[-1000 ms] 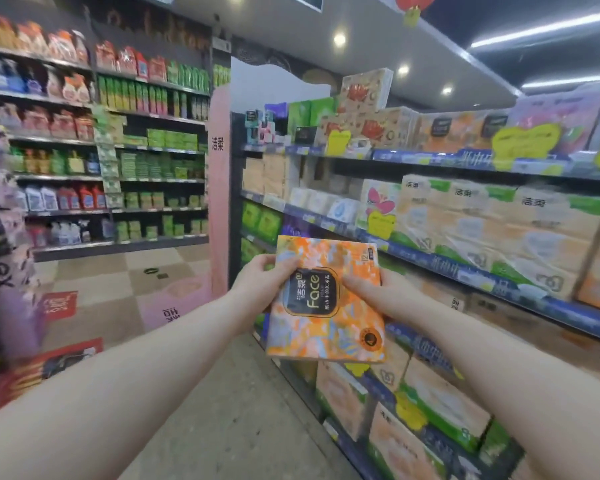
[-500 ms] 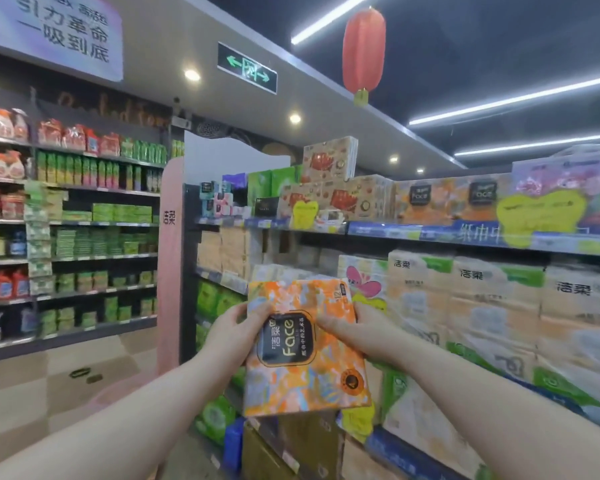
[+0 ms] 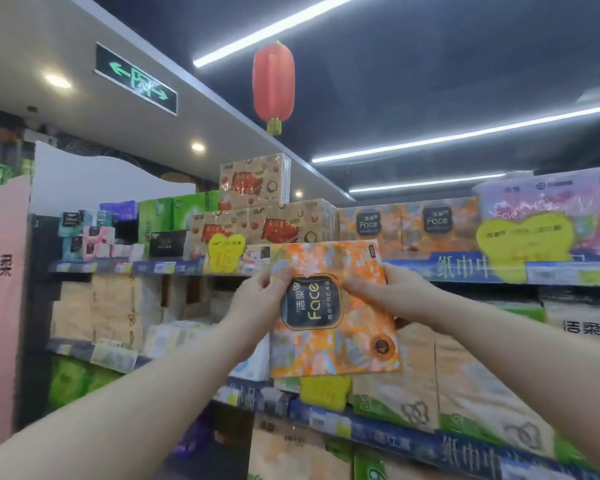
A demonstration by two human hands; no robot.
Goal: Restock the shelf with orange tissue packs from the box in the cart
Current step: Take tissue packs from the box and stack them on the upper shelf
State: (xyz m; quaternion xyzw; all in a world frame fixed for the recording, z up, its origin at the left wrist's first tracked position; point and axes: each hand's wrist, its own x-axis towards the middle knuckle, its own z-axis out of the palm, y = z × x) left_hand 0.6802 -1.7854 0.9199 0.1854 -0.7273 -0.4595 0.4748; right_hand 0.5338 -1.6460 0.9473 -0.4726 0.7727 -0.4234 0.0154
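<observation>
left hand [image 3: 260, 299] grip: clamped on orange tissue pack [image 3: 333, 327] | right hand [image 3: 385, 292] grip: clamped on same pack

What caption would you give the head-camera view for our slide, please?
Left hand and right hand hold an orange tissue pack up before matching orange packs on the top shelf.
</observation>
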